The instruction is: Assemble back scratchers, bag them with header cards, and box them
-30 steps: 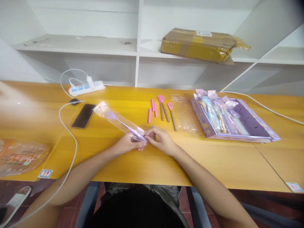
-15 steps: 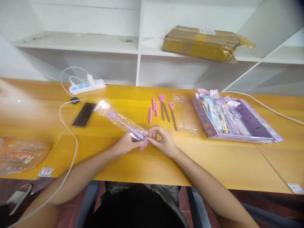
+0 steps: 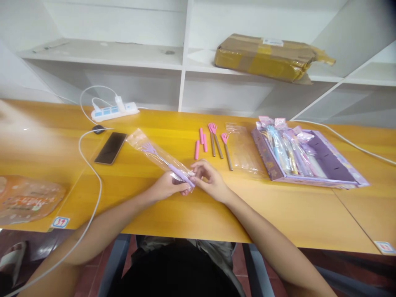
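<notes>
A purple back scratcher (image 3: 181, 175) with a metal rod and claw head lies inside a long clear plastic bag (image 3: 136, 138). My left hand (image 3: 167, 186) is closed around the bag at the handle end, thumb on top. At that same end, the fingers of my right hand (image 3: 212, 180) are pinched on the bag's edge. Just beyond my hands lie several pink back scratcher heads on metal rods (image 3: 228, 156) and pink handle sleeves (image 3: 196, 150). Flat clear bags (image 3: 243, 150) rest to their right.
A purple box (image 3: 262, 156) of bagged back scratchers stands at the right. On the left are a phone (image 3: 110, 148), a white cable (image 3: 98, 177), a power strip (image 3: 116, 111) and an orange package (image 3: 31, 198). A taped carton (image 3: 262, 57) sits on the shelf above.
The view has shifted slightly. The handle's end now shows more plainly beside my right fingertips, which have moved a little along the bag's edge. Both hands stay on the bag.
</notes>
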A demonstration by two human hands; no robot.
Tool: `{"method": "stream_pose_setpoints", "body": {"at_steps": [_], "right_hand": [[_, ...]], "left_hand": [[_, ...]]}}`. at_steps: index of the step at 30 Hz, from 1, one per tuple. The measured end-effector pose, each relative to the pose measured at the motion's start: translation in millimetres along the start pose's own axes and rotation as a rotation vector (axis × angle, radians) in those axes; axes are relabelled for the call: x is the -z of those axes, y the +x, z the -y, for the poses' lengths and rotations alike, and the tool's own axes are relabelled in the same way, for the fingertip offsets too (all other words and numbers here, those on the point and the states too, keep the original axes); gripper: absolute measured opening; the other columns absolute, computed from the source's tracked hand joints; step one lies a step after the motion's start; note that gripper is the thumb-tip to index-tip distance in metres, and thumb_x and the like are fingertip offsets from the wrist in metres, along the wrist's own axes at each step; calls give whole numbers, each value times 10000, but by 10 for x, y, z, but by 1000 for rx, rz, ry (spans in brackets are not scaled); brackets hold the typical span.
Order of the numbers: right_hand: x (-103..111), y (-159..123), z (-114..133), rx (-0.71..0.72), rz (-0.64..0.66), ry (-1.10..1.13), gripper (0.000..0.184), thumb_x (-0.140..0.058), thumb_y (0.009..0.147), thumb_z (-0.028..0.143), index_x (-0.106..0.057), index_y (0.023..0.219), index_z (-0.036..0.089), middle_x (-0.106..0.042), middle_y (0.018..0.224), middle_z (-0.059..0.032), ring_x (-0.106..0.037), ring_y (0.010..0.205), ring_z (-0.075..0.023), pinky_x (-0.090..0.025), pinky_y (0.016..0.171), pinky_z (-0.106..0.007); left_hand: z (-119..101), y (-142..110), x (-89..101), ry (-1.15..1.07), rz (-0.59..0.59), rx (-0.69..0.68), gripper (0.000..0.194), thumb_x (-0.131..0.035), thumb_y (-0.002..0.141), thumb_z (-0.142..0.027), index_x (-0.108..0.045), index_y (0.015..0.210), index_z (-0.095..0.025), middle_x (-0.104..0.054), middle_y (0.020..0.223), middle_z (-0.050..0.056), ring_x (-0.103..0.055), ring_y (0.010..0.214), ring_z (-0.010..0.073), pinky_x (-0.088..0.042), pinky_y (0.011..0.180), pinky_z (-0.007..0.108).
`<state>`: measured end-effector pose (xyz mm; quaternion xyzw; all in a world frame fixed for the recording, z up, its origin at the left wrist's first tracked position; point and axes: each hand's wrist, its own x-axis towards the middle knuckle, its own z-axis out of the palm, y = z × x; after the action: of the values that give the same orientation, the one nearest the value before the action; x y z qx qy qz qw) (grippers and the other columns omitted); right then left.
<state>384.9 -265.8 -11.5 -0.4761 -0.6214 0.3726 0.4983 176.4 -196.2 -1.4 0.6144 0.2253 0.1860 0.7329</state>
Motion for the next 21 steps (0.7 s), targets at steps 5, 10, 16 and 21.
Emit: {"method": "stream_pose_setpoints", "body": {"at_steps": [5,10,16,21], "right_hand": [[-4,-14,-39,-165,207,215,350,-730,967,516,-616,1109,217,-712,892,-21,-709,765,-171,-573,704,-308],[-21,-12,-57,-171,191,203,350,-723,968,537,-636,1079,217,-650,812,14,-609,661,-122,-513,614,-249],[15,13,-20,-181,240,243,366,-661,1002,565,-621,1112,218,-648,841,7,-584,657,-111,-519,617,-245],[73,28,-21,-208,217,294,400,-650,1003,579,-621,1163,213,-641,845,10,-600,663,-115,-522,597,-243]], "left_hand": [[55,-2,14,66,-5,-12,246,-816,861,-360,-710,901,-143,-709,793,41,-650,724,157,-523,704,276],[88,4,32,110,11,-11,182,-808,847,-297,-722,896,-145,-732,858,51,-676,823,180,-525,802,297],[102,22,56,78,2,19,234,-816,840,-342,-717,911,-142,-725,822,51,-669,765,175,-521,745,289],[-22,-41,66,45,228,68,304,-842,838,-347,-737,1060,-168,-757,975,82,-704,862,189,-553,762,289]]}}
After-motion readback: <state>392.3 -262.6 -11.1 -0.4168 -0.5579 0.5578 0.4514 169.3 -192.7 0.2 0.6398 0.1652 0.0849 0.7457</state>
